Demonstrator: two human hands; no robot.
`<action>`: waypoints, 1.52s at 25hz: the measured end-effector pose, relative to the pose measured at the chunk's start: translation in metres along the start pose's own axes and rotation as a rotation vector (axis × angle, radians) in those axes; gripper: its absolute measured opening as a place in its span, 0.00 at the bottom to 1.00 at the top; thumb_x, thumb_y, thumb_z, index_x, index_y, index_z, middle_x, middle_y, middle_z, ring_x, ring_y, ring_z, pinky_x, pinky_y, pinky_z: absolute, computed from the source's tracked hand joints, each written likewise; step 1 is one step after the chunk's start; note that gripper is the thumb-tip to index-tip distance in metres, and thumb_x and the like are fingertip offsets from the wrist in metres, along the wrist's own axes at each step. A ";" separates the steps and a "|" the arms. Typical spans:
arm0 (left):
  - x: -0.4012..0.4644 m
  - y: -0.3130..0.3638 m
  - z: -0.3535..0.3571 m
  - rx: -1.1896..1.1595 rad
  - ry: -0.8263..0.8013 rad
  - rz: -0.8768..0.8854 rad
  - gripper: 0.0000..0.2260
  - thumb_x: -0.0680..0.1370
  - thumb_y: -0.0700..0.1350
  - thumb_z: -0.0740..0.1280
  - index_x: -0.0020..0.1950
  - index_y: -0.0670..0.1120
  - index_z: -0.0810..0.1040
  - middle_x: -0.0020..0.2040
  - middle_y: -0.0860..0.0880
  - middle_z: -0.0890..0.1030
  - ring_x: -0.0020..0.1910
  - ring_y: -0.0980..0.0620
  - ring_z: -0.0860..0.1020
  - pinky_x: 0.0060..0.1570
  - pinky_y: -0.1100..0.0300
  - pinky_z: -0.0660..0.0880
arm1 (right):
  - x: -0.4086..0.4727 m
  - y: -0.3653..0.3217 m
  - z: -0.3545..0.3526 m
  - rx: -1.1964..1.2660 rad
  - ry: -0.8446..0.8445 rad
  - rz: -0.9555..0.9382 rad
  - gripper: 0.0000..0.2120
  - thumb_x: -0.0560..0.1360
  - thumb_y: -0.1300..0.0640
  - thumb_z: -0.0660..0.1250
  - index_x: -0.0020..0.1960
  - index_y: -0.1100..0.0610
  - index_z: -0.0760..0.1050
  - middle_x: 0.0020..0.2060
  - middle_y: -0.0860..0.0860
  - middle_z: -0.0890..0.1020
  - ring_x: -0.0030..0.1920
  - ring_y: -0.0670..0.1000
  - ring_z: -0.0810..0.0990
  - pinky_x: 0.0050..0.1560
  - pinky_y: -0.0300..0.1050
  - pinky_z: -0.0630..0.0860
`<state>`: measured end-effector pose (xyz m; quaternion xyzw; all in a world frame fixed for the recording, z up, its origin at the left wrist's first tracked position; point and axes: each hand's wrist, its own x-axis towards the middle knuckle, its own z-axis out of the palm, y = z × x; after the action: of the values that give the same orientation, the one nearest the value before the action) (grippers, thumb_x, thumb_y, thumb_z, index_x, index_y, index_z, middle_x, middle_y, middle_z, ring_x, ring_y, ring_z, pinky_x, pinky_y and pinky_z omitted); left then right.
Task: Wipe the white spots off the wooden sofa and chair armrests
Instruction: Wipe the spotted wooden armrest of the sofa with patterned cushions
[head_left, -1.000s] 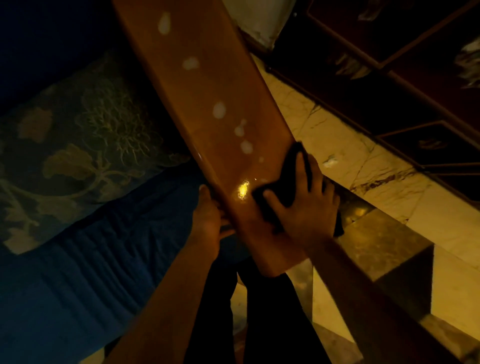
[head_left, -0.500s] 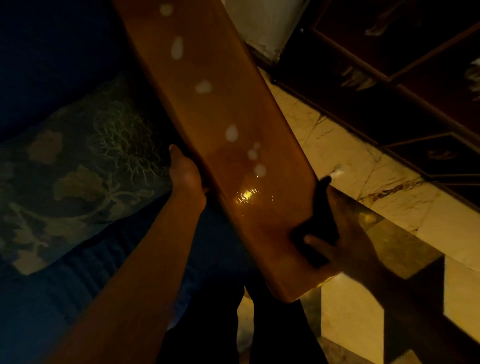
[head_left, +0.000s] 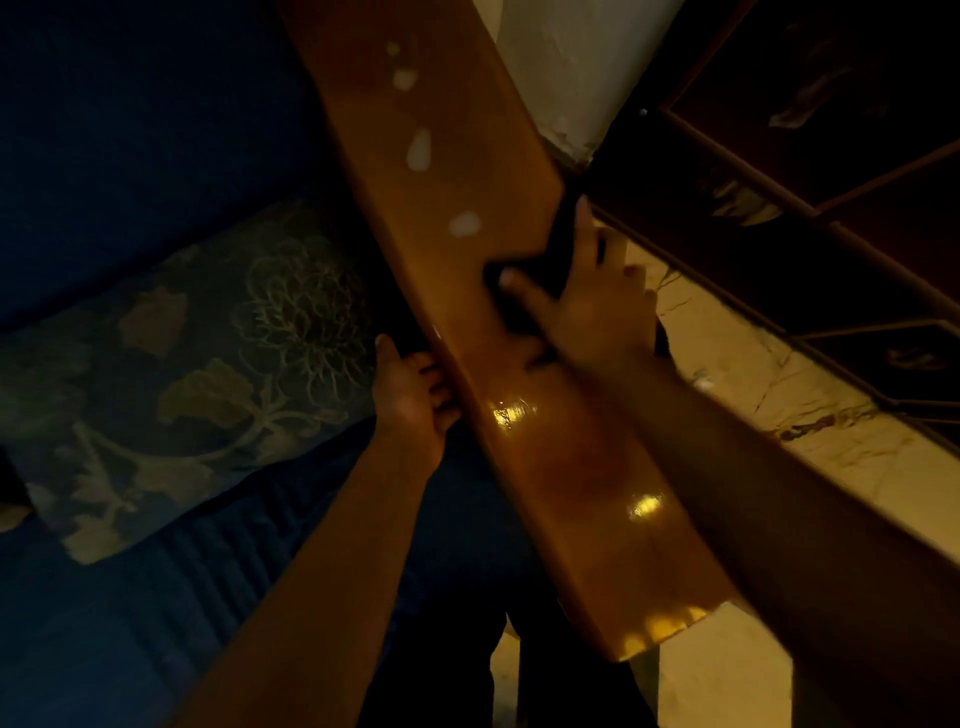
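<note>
A long glossy wooden armrest (head_left: 561, 467) runs from the top centre down to the lower right. White spots (head_left: 464, 224) mark its far half; the near half shows only glare. My right hand (head_left: 592, 306) presses a dark cloth (head_left: 540, 270) flat on the armrest's middle, just below the nearest spot. The cloth hangs over the armrest's right edge. My left hand (head_left: 413, 395) grips the armrest's left edge a little nearer to me, fingers curled under the wood.
A dark blue sofa seat (head_left: 156, 597) with a floral cushion (head_left: 197, 374) lies to the left. Pale marble floor (head_left: 753, 405) shows on the right, with a dark wooden furniture frame (head_left: 831, 208) beyond and a white wall corner (head_left: 566, 78) at the top.
My right hand has swept the cloth from the armrest's near end up along the wood to its middle. The small spots nearest me are gone. My left hand slid slightly nearer along the left edge.
</note>
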<state>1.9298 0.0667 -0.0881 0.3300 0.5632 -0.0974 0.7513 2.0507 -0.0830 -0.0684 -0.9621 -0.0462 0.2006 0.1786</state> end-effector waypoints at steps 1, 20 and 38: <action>0.001 0.001 -0.002 0.006 -0.003 0.001 0.35 0.82 0.68 0.48 0.69 0.42 0.76 0.60 0.39 0.83 0.56 0.42 0.83 0.57 0.43 0.78 | 0.032 -0.003 -0.011 0.247 -0.025 0.069 0.48 0.72 0.21 0.56 0.82 0.48 0.56 0.75 0.56 0.71 0.70 0.64 0.74 0.64 0.57 0.73; 0.019 0.057 -0.024 -0.053 -0.024 0.005 0.34 0.82 0.68 0.47 0.63 0.44 0.79 0.60 0.41 0.83 0.58 0.44 0.82 0.49 0.49 0.78 | -0.018 -0.118 0.073 -0.384 0.160 -0.292 0.41 0.81 0.48 0.62 0.84 0.50 0.40 0.84 0.56 0.44 0.80 0.73 0.40 0.77 0.75 0.45; 0.048 0.112 0.018 -0.074 0.011 0.058 0.30 0.82 0.67 0.48 0.58 0.47 0.80 0.54 0.44 0.85 0.53 0.45 0.83 0.54 0.48 0.77 | 0.050 -0.088 0.026 -0.388 0.164 -0.488 0.52 0.68 0.17 0.52 0.84 0.45 0.52 0.84 0.56 0.52 0.81 0.73 0.45 0.76 0.78 0.45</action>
<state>2.0182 0.1520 -0.0865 0.3188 0.5605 -0.0529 0.7625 2.0846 0.0159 -0.0776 -0.9518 -0.2982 0.0609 0.0378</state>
